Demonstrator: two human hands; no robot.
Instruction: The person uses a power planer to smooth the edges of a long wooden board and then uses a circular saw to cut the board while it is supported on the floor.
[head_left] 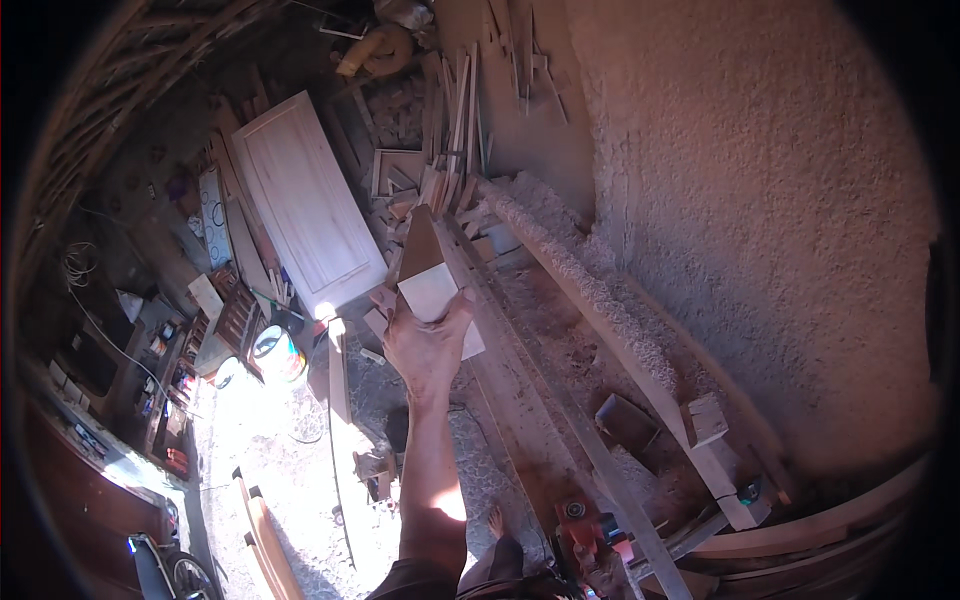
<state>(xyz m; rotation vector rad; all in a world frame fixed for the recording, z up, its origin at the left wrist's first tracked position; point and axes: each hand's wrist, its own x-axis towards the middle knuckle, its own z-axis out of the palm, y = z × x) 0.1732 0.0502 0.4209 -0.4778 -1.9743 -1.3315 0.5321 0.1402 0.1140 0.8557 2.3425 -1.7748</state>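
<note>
Mid-frame, the left hand (424, 345), fingers bent, gripped a brown-and-pale angular wooden piece (428, 288), seemingly stiff, best held by its sides.

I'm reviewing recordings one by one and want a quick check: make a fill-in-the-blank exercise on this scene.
1. The left hand grips a beam made of ____.
2. The panelled door is on the picture's ____ side.
3. The rough wall is on its ____ side.

Missing words: wood; left; right.
</note>
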